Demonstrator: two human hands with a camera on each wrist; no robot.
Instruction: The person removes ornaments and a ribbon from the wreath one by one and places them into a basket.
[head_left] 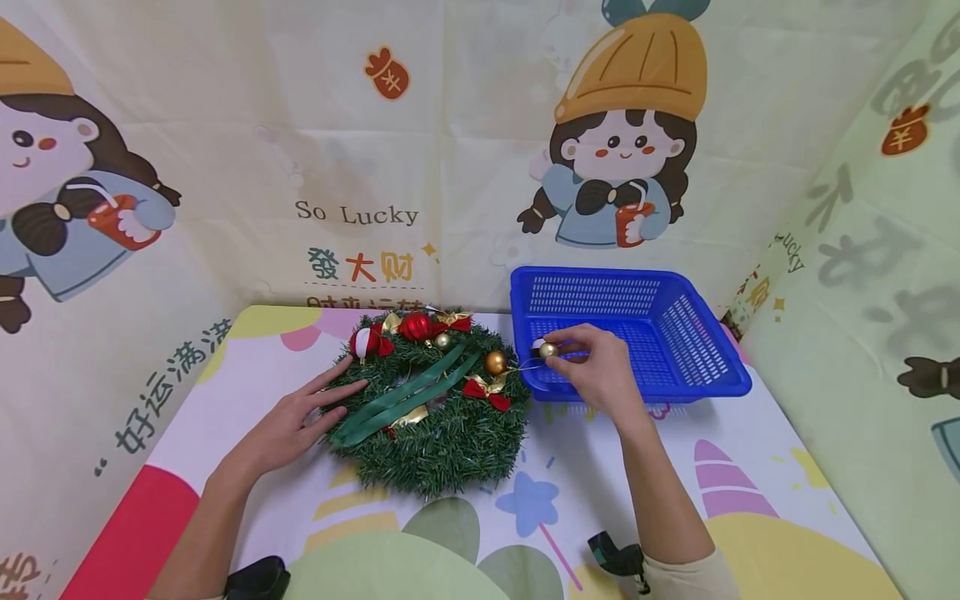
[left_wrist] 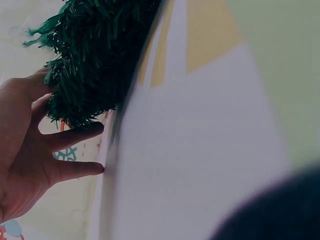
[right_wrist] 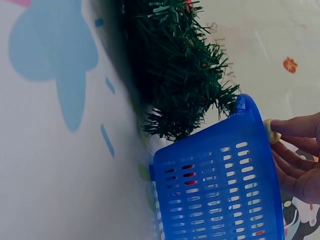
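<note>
A green wreath (head_left: 442, 458) lies on the table, with a green ribbon (head_left: 420, 387) across its middle. On it are red baubles (head_left: 416, 327), a brownish-gold bauble (head_left: 496, 362) and red-and-gold bows (head_left: 489, 392). The spread fingers of my left hand (head_left: 296, 421) rest at the wreath's left edge; in the left wrist view the left hand (left_wrist: 30, 145) reaches around the needles. My right hand (head_left: 596, 367) pinches a small pale gold bauble (head_left: 549, 351) between thumb and fingers, over the basket's near left rim. A thin string runs from it toward the wreath.
A blue plastic basket (head_left: 693, 390) with slotted sides stands right of the wreath, close against it. The table (head_left: 420, 558) has a colourful printed cover. Behind and beside it hang cream cloth walls (head_left: 465, 167) with cartoon figures and lettering.
</note>
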